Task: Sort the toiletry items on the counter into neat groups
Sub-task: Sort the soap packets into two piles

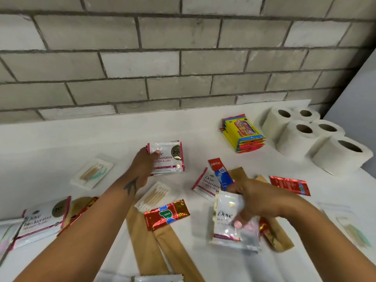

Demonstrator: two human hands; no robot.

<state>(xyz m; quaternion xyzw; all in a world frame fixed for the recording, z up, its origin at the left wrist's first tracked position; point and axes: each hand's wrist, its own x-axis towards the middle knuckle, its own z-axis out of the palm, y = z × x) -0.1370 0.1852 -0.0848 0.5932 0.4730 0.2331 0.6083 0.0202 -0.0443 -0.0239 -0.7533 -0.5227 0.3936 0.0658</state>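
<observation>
We're mid-sort on the white counter [61, 139]. Our left hand [142, 167] reaches to the middle of the counter and pinches a small stack of white sachets [167, 157] with pink edges, thumb on the top left corner, stack resting on or just above the surface; can't tell which. Our right hand [262, 200] is nearer and to the right, fingers curled round another white sachet [232, 218], held tilted above the counter, print blurred.

One more sachet of the same kind [204, 185] lies flat just left of the right hand, partly under a blue and red packet [220, 174]. A further one [41, 220] lies at the near left beside our left forearm, overlapping other wrappers.

Between the arms: a clear pack of cotton buds [154, 195], a red foil packet [166, 214] and brown paper sleeves [146, 247], all touching or overlapping. More brown sleeves [240, 174] show behind the right hand. Another red foil packet [290, 185] lies right of that hand.

Far right: a stack of yellow packets [243, 133], neat, and just beside it five toilet rolls [301, 135] grouped against the wall corner. A clear tray pack [92, 173] sits left of the left hand, apart from it; a similar one [352, 231] at the near right, blurred.
</observation>
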